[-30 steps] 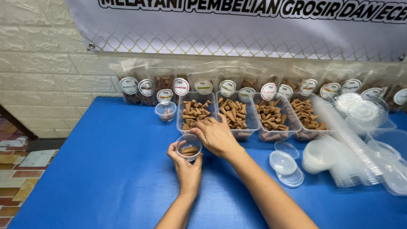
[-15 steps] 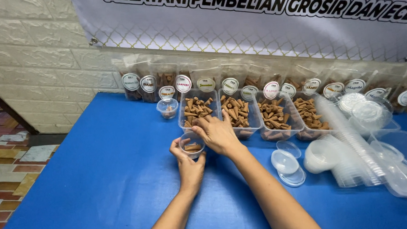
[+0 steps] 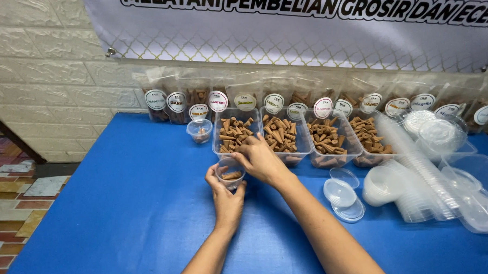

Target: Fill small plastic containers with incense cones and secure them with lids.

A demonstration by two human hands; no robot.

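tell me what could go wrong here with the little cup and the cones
The small clear cup is steadied only by the left hand, so a nudge might tip it and roll its cones onto the blue table. The right hand works right at the edge of the leftmost tray and could drag that tray or knock cones out. Loose lids lie close by the right forearm and may get swept aside.

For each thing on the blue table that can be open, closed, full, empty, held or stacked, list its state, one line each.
Small clear cup: held by left hand, lidless, a few brown cones inside.
Right hand: over the cup, fingers bent.
Four clear trays: open, holding cones.
Lidded cup: closed.
Loose lids: piled.
Empty cups: stacked, lying down.
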